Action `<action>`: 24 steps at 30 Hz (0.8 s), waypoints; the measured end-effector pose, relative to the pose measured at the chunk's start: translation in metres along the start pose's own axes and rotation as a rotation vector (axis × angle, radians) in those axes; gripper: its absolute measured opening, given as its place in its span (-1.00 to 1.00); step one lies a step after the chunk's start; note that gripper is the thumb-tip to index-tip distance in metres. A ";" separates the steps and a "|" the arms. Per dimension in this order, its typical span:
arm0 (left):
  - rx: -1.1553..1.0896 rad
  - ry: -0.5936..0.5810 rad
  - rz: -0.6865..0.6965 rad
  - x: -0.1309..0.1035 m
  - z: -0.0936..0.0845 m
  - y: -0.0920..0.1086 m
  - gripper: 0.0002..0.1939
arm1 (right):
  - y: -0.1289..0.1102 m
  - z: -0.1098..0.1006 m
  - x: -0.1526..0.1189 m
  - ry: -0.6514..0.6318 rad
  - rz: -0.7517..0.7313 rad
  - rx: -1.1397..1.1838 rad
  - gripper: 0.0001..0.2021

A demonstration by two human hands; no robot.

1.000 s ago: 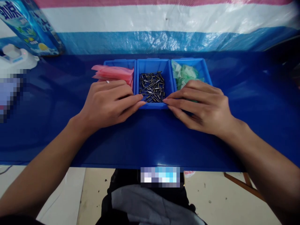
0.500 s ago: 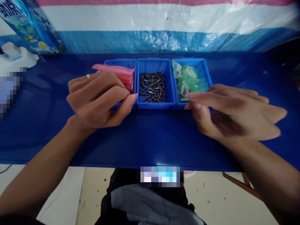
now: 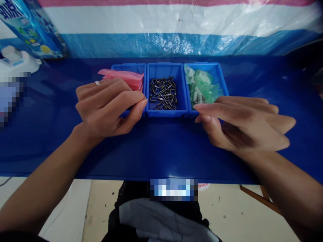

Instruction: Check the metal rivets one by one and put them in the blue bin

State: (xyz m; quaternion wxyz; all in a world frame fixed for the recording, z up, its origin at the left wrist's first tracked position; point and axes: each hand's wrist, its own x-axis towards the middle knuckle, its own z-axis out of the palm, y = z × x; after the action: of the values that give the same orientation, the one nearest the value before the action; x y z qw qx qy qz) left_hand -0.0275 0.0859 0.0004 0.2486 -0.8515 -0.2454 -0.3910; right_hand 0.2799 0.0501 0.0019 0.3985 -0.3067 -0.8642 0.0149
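My left hand (image 3: 108, 109) hovers in front of the left blue bin (image 3: 145, 79), fingers curled and the thumb pressed to the index finger. Nothing shows in that pinch. Pink plastic bags (image 3: 128, 78) fill this bin, partly hidden by the hand. Loose pop rivets (image 3: 164, 94) lie jumbled in the middle blue bin (image 3: 166, 113). The right blue bin (image 3: 223, 79) contains green-tinted bags (image 3: 205, 88) with pale pieces inside. At its front right corner is my right hand (image 3: 242, 124), thumb and index finger drawn together, with no object visible between them.
The three bins stand side by side on a blue tabletop (image 3: 161, 148). At the back left are a blue printed packet (image 3: 37, 33) and a white device (image 3: 17, 62). A striped plastic sheet (image 3: 171, 20) hangs behind. A pixelated object (image 3: 174, 190) lies below the table's front edge.
My right hand has shifted left and slightly down, its fingertips now nearer the middle bin. My left hand has barely moved. The bins' contents look the same.
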 end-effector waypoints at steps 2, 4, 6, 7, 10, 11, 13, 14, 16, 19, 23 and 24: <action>-0.004 -0.021 -0.017 0.000 -0.001 0.000 -0.99 | -0.002 0.001 0.002 0.038 -0.045 -0.051 -0.60; -0.010 -0.032 -0.031 0.000 -0.001 0.000 -0.99 | -0.004 0.000 0.004 0.005 -0.021 -0.089 -0.64; -0.015 0.011 -0.020 0.001 0.001 -0.001 -0.99 | -0.004 -0.001 0.006 -0.058 0.012 -0.116 -0.70; -0.022 0.043 -0.012 0.002 0.002 -0.002 -0.97 | -0.004 -0.001 0.007 -0.054 -0.010 -0.124 -0.73; -0.067 0.054 -0.053 0.002 0.006 -0.006 -0.84 | -0.001 -0.001 0.008 -0.029 -0.069 -0.142 -0.77; -0.085 0.011 -0.092 0.002 0.007 -0.007 -0.79 | 0.000 0.000 0.008 -0.022 -0.072 -0.141 -0.77; -0.120 -0.080 -0.165 -0.001 0.007 -0.009 -0.74 | 0.001 0.002 0.007 -0.006 -0.071 -0.121 -0.75; -0.147 -0.099 -0.185 -0.002 0.007 -0.010 -0.75 | 0.000 0.003 0.007 0.003 -0.078 -0.107 -0.73; -0.213 -0.073 -0.179 -0.005 0.008 -0.010 -0.83 | -0.001 0.005 0.006 0.040 -0.103 -0.082 -0.70; -0.183 0.040 -0.093 -0.006 0.008 -0.012 -0.93 | -0.001 0.007 0.007 0.029 -0.123 -0.061 -0.73; -0.053 0.145 -0.110 -0.006 0.008 -0.018 -0.89 | 0.003 0.007 0.009 0.035 -0.240 -0.054 -0.90; -0.047 0.152 -0.151 -0.006 0.008 -0.020 -0.88 | 0.005 0.007 0.009 0.030 -0.263 -0.059 -0.92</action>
State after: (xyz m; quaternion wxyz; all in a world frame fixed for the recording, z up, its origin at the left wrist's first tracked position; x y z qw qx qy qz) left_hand -0.0391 0.1043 -0.0042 0.2162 -0.8041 -0.2802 -0.4776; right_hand 0.2732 0.0602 0.0022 0.4005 -0.2027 -0.8910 -0.0676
